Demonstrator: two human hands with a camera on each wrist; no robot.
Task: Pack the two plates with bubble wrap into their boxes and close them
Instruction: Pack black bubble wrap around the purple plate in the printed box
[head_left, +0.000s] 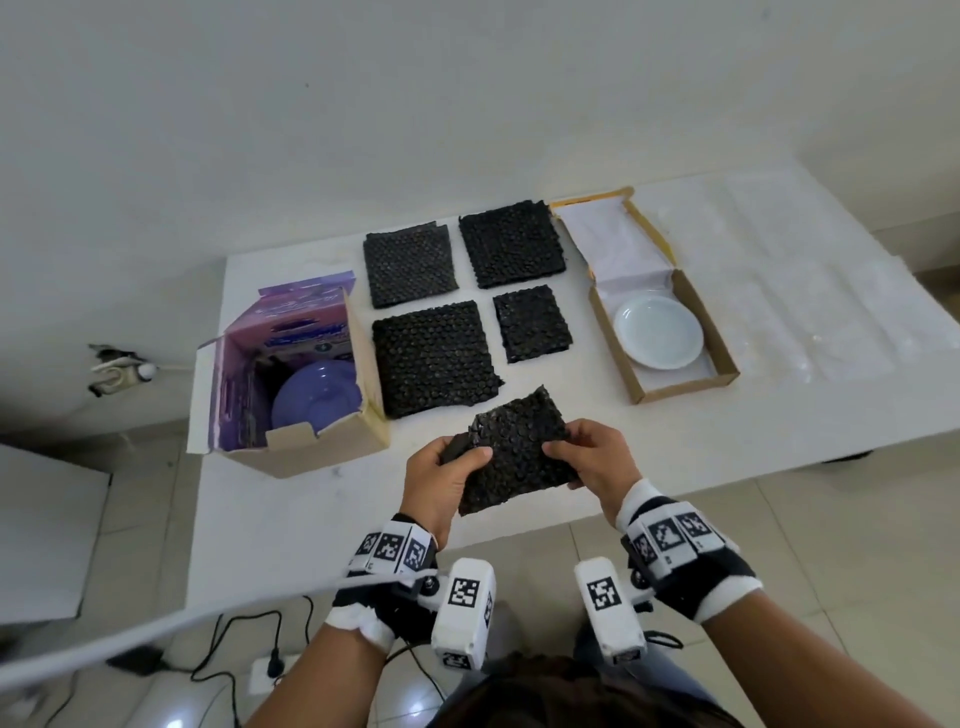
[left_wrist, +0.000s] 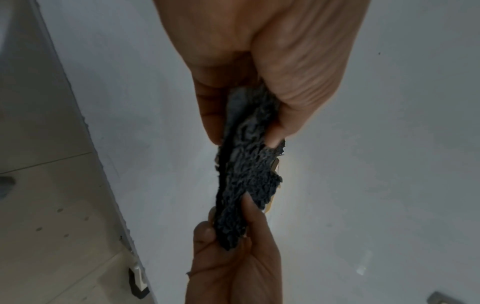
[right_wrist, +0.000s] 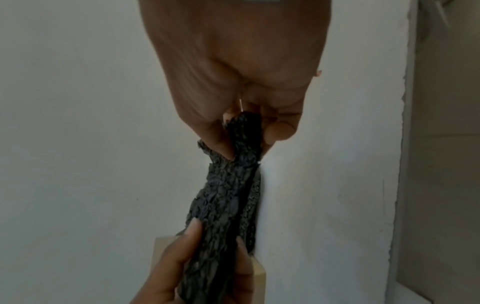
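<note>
Above white table (head_left: 519, 519), left hand (head_left: 441, 480) and right hand (head_left: 597, 460) pinch bubble-wrap sheet (head_left: 519, 457) between them.

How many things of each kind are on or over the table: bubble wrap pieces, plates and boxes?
Black bubble wrap pieces: 5, four on the table and one held piece between the left hand and right hand.
Plates: 2, purple plate and white plate.
Boxes: 2, purple box and flat cardboard box.
Total: 9

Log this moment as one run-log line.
left hand: grips black bubble wrap sheet | right hand: grips same sheet | purple plate: in purple box | white plate: in flat box | boxes: open
</note>
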